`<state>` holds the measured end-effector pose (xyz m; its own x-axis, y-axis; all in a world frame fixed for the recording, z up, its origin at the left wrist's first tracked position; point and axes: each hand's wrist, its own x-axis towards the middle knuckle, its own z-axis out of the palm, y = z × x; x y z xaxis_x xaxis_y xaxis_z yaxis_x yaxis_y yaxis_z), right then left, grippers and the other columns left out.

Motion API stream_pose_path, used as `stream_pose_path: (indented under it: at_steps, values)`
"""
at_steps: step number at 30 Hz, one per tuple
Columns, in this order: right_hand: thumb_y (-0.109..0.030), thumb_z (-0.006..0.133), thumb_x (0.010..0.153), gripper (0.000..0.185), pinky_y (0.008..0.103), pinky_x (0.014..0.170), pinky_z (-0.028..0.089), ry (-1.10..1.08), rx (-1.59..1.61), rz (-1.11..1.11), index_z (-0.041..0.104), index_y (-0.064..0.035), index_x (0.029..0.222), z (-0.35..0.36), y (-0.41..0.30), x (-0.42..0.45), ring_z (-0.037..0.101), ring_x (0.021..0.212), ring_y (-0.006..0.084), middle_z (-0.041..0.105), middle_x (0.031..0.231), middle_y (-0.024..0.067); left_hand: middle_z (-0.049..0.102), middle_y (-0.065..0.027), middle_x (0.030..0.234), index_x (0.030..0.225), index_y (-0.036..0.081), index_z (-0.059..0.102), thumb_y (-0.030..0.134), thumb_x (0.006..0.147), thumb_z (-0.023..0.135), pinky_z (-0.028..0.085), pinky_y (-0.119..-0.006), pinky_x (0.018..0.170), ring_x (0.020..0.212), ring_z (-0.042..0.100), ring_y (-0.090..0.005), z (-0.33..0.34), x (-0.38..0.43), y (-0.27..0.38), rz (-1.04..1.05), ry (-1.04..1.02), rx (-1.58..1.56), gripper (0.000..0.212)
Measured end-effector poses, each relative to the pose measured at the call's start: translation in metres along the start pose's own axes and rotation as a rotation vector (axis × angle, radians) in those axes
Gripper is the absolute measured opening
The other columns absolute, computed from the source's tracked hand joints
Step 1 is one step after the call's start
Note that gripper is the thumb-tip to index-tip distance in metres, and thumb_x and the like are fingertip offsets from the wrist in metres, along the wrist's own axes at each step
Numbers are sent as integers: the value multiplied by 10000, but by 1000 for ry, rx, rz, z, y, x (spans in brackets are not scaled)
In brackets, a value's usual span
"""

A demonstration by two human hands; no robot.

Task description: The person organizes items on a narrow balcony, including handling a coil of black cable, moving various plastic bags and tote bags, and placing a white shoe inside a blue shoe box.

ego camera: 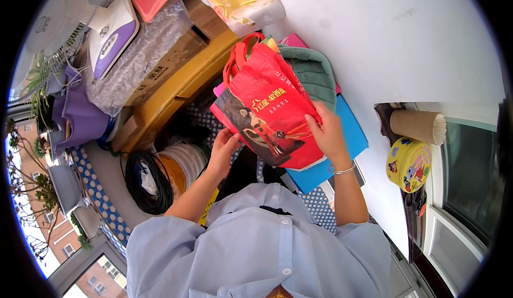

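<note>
A red tote bag (272, 97) with printed writing and a picture of a figure lies tilted before me, its red strap handles (239, 55) at the far end. My left hand (224, 147) grips its lower left edge between thumb and fingers. On the opposite side, my right hand (328, 131) holds the bag's right edge, thumb on top. Beneath and behind it show a dark green quilted cloth item (314, 73) and a flat blue box or folder (348, 129). What fills the bag is hidden.
A yellow wooden cabinet (188, 85) bears a cardboard box (168, 65), plastic wrap and a purple-white appliance (114, 41). Coiled black cable (148, 181) lies at left beside a bucket (184, 161). A white wall (380, 37) rises at right; a yellow tin (408, 165) stands near the window.
</note>
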<state>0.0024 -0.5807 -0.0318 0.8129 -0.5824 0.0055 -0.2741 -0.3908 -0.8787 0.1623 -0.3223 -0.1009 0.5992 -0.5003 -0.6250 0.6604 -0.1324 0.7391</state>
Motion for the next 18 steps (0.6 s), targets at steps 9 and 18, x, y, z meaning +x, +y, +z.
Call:
stream_pose_path:
  at_steps: [9, 18]
  values:
    - [-145, 627, 943, 352, 427, 867, 510, 195, -382, 24, 545, -20, 1262, -23, 78, 38, 602, 1072, 408, 580, 1230, 221, 449, -148, 1393, 1430, -20, 411, 77, 902, 676, 417, -363, 1068, 1270, 483, -241, 39, 37, -2, 256, -8, 405, 599]
    - [-265, 662, 943, 538, 442, 946, 487, 350, -320, 137, 487, 80, 1316, 3, 109, 19, 563, 1134, 404, 552, 1259, 272, 547, -153, 1357, 1403, -43, 418, 97, 936, 659, 409, -351, 1087, 1287, 515, -223, 60, 30, -5, 171, -92, -55, 545]
